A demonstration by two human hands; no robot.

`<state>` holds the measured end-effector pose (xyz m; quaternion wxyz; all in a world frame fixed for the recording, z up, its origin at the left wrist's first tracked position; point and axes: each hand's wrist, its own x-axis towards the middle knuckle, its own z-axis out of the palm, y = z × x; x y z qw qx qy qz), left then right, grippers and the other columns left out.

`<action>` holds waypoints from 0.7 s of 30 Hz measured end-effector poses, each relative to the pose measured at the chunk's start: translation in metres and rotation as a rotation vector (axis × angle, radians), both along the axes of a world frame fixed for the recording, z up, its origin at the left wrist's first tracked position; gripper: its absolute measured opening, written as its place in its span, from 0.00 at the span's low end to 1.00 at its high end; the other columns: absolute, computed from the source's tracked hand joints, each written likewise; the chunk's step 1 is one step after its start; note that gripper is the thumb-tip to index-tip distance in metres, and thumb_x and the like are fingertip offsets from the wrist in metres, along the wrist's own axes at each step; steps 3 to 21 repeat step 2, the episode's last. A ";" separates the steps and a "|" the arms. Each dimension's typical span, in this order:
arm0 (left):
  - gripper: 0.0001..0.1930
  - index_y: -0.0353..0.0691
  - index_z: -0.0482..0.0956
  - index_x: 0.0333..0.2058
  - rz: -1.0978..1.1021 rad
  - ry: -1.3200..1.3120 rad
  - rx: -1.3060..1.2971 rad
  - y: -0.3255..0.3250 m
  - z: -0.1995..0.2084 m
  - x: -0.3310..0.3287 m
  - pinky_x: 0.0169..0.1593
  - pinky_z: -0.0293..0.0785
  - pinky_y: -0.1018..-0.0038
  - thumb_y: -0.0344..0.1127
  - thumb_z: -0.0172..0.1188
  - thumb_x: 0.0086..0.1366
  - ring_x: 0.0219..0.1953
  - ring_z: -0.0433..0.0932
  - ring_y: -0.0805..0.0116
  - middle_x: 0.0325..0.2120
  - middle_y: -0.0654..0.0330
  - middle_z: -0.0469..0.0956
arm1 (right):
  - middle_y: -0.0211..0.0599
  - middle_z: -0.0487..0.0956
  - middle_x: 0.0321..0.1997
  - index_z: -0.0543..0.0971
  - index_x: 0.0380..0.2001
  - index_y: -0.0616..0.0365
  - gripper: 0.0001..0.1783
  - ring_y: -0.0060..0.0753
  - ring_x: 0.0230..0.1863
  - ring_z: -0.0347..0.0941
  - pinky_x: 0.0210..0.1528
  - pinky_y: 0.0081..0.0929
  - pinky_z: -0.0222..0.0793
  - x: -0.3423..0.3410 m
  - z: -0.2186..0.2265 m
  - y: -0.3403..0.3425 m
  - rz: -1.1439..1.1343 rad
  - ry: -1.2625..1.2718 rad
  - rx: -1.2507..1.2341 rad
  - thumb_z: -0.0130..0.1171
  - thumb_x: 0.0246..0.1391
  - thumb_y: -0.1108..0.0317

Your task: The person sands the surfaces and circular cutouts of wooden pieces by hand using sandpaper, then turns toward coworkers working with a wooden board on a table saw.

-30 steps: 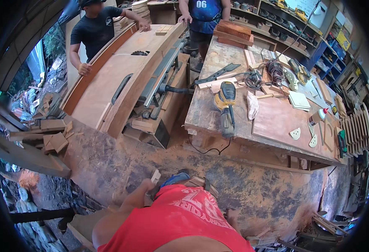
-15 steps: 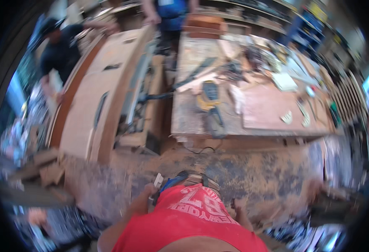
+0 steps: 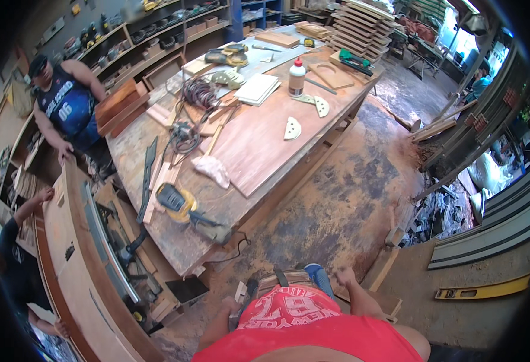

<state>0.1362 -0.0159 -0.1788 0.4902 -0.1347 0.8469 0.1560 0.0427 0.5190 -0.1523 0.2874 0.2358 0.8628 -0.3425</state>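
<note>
At the bottom of the head view, my left hand is closed around a small pale piece, which looks like wood. It hangs low beside my body, apart from the workbench. My right hand hangs on the other side with its fingers curled in, and no object shows in it. The bench corner ahead of me carries a yellow and black sander with a dust bag. Beyond it lie a white cloth and a reddish plywood sheet.
Two persons stand at left by a long wooden door panel. On the bench are a glue bottle, coiled cords and curved cream pads. A stack of boards rises behind. At right, a yellow level lies on a board surface.
My view has turned to the right, so the bench and door panel now sit further left. The same pale piece stays in my left hand. My right hand has swung slightly forward.
</note>
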 end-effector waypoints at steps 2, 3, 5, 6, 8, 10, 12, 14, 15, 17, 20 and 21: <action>0.36 0.30 0.83 0.49 -0.029 -0.035 0.006 0.017 0.004 -0.023 0.62 0.73 0.59 0.62 0.62 0.60 0.58 0.78 0.47 0.52 0.38 0.80 | 0.49 0.84 0.51 0.74 0.64 0.57 0.31 0.44 0.43 0.85 0.39 0.34 0.83 0.001 -0.010 0.025 0.187 -0.025 0.091 0.58 0.56 0.63; 0.36 0.30 0.83 0.49 -0.029 -0.035 0.006 0.017 0.004 -0.023 0.62 0.73 0.59 0.62 0.62 0.60 0.58 0.78 0.47 0.52 0.38 0.80 | 0.49 0.84 0.51 0.74 0.64 0.57 0.31 0.44 0.43 0.85 0.39 0.34 0.83 0.001 -0.010 0.025 0.187 -0.025 0.091 0.58 0.56 0.63; 0.36 0.30 0.83 0.49 -0.029 -0.035 0.006 0.017 0.004 -0.023 0.62 0.73 0.59 0.62 0.62 0.60 0.58 0.78 0.47 0.52 0.38 0.80 | 0.49 0.84 0.51 0.74 0.64 0.57 0.31 0.44 0.43 0.85 0.39 0.34 0.83 0.001 -0.010 0.025 0.187 -0.025 0.091 0.58 0.56 0.63; 0.36 0.30 0.83 0.49 -0.029 -0.035 0.006 0.017 0.004 -0.023 0.62 0.73 0.59 0.62 0.62 0.60 0.58 0.78 0.47 0.52 0.38 0.80 | 0.49 0.84 0.51 0.74 0.64 0.57 0.31 0.44 0.43 0.85 0.39 0.34 0.83 0.001 -0.010 0.025 0.187 -0.025 0.091 0.58 0.56 0.63; 0.36 0.30 0.83 0.49 -0.029 -0.035 0.006 0.017 0.004 -0.023 0.62 0.73 0.59 0.62 0.62 0.60 0.58 0.78 0.47 0.52 0.38 0.80 | 0.49 0.84 0.51 0.74 0.64 0.57 0.31 0.44 0.43 0.85 0.39 0.34 0.83 0.001 -0.010 0.025 0.187 -0.025 0.091 0.58 0.56 0.63; 0.36 0.30 0.83 0.49 -0.029 -0.035 0.006 0.017 0.004 -0.023 0.62 0.73 0.59 0.62 0.62 0.60 0.58 0.78 0.47 0.52 0.38 0.80 | 0.49 0.84 0.51 0.74 0.64 0.57 0.31 0.44 0.43 0.85 0.39 0.34 0.83 0.001 -0.010 0.025 0.187 -0.025 0.091 0.58 0.56 0.63; 0.36 0.30 0.83 0.49 -0.029 -0.035 0.006 0.017 0.004 -0.023 0.62 0.73 0.59 0.62 0.62 0.60 0.58 0.78 0.47 0.52 0.38 0.80 | 0.49 0.84 0.51 0.74 0.64 0.57 0.31 0.44 0.43 0.85 0.39 0.34 0.83 0.001 -0.010 0.025 0.187 -0.025 0.091 0.58 0.56 0.63; 0.36 0.30 0.83 0.49 -0.029 -0.035 0.006 0.017 0.004 -0.023 0.62 0.73 0.59 0.62 0.62 0.60 0.58 0.78 0.47 0.52 0.38 0.80 | 0.49 0.84 0.51 0.74 0.64 0.57 0.31 0.44 0.43 0.85 0.39 0.34 0.83 0.001 -0.010 0.025 0.187 -0.025 0.091 0.58 0.56 0.63; 0.36 0.30 0.83 0.49 -0.029 -0.035 0.006 0.017 0.004 -0.023 0.62 0.73 0.59 0.62 0.62 0.60 0.58 0.78 0.47 0.52 0.38 0.80 | 0.49 0.84 0.51 0.74 0.64 0.57 0.31 0.44 0.43 0.85 0.39 0.34 0.83 0.001 -0.010 0.025 0.187 -0.025 0.091 0.58 0.56 0.63; 0.36 0.30 0.83 0.49 -0.029 -0.035 0.006 0.017 0.004 -0.023 0.62 0.73 0.59 0.62 0.62 0.60 0.58 0.78 0.47 0.52 0.38 0.80 | 0.49 0.84 0.51 0.74 0.64 0.57 0.31 0.44 0.43 0.85 0.39 0.34 0.83 0.001 -0.010 0.025 0.187 -0.025 0.091 0.58 0.56 0.63; 0.36 0.30 0.83 0.49 -0.029 -0.035 0.006 0.017 0.004 -0.023 0.62 0.73 0.59 0.62 0.62 0.60 0.58 0.78 0.47 0.52 0.38 0.80 | 0.49 0.84 0.51 0.74 0.64 0.57 0.31 0.44 0.43 0.85 0.39 0.34 0.83 0.001 -0.010 0.025 0.187 -0.025 0.091 0.58 0.56 0.63; 0.36 0.30 0.83 0.49 -0.029 -0.035 0.006 0.017 0.004 -0.023 0.62 0.73 0.59 0.62 0.62 0.60 0.58 0.78 0.47 0.52 0.38 0.80 | 0.49 0.84 0.51 0.74 0.64 0.57 0.31 0.44 0.43 0.85 0.39 0.34 0.83 0.001 -0.010 0.025 0.187 -0.025 0.091 0.58 0.56 0.63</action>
